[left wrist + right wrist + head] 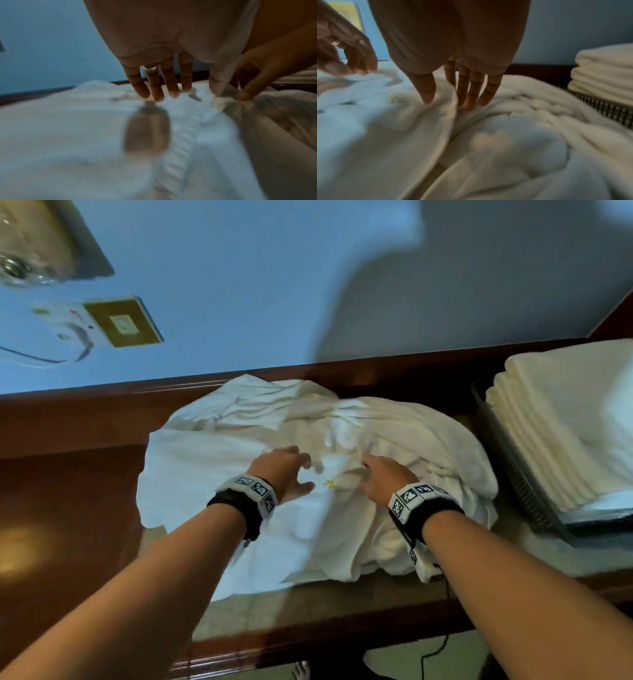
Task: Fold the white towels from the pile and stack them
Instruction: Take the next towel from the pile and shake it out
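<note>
A loose pile of white towels (308,460) lies heaped in the middle of a wooden table (68,491). The top towel carries a small yellow mark (330,484). My left hand (306,472) hovers just over the pile left of that mark, fingers (159,94) straight and spread, holding nothing. My right hand (368,470) reaches onto the pile right of the mark. Its straight fingers (471,102) and thumb stand on either side of a raised towel fold (452,108), touching it without closing. A stack of folded white towels (565,422) sits at the right.
The folded stack rests in a dark mesh basket (524,491) at the table's right end. A blue wall (239,285) with a brass switch plate (123,321) rises behind. The table's front edge (308,642) runs below my forearms, with a black cable (438,652) hanging there.
</note>
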### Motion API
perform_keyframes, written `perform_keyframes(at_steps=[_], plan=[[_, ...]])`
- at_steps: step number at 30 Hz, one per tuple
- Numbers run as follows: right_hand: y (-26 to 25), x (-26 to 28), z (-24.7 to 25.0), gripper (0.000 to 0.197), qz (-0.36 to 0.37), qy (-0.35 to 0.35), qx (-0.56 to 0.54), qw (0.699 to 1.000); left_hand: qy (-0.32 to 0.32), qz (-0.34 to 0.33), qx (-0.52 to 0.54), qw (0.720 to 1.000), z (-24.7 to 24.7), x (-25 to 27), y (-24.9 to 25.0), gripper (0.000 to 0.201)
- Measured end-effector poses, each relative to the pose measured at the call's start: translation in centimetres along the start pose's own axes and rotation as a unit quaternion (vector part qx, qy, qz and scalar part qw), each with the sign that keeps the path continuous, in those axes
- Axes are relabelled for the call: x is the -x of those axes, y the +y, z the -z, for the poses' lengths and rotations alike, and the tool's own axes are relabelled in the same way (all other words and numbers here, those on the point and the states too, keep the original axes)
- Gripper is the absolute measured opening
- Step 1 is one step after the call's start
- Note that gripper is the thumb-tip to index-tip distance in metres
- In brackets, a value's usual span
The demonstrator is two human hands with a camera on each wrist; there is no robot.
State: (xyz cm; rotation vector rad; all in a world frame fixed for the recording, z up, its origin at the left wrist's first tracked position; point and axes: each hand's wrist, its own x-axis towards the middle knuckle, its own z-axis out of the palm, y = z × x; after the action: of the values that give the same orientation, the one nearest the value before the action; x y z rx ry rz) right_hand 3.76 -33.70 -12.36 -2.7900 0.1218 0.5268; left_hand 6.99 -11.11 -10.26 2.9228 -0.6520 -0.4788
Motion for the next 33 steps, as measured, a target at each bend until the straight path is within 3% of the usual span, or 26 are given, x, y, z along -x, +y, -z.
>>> perform_keyframes(at_steps=[4,7,9,13,17,21,26,30,33], plan=[[-0.4,-1.1,-1.6,0.042,-0.025,-0.001,-0.063,0.998,0.034,-0.002,-0.056,0.998,-4.0,0.4,1.0,0.042],[-1.3,-1.0,-1.1,0.021,0.019,-0.002,-0.037,0.999,0.043,-0.002,-0.112,0.993,-4.1,1.4,-0.1,0.036],[-1.8,-0.9,0.9,0.004,0.042,0.009,-0.014,0.999,0.056,0.029,-0.065,0.996,-2.3,1.9,-1.4,0.030],[-4.1,-0.9,6.3,0.008,0.075,0.101,-0.011,0.992,0.145,0.127,0.098,0.976,4.3,3.6,-5.5,0.016],[-9.4,0.0,10.6,0.012,0.106,0.132,0.024,0.985,0.193,0.134,0.111,0.966,11.3,7.3,-10.1,0.010],[-15.5,1.9,13.9,0.020,0.129,0.134,0.073,0.980,0.268,0.113,0.134,0.947,16.4,14.0,-15.7,0.010],[-23.9,5.9,14.7,0.015,0.145,0.200,0.078,0.966,0.322,0.108,0.097,0.936,20.6,25.0,-25.1,0.007],[-30.3,9.9,13.3,0.018,0.134,0.240,0.062,0.960,0.340,0.163,0.068,0.924,22.4,34.8,-33.0,0.016],[-36.3,14.1,12.5,0.022,0.155,0.273,0.023,0.949,0.351,0.229,0.051,0.907,22.7,41.2,-37.7,0.008]])
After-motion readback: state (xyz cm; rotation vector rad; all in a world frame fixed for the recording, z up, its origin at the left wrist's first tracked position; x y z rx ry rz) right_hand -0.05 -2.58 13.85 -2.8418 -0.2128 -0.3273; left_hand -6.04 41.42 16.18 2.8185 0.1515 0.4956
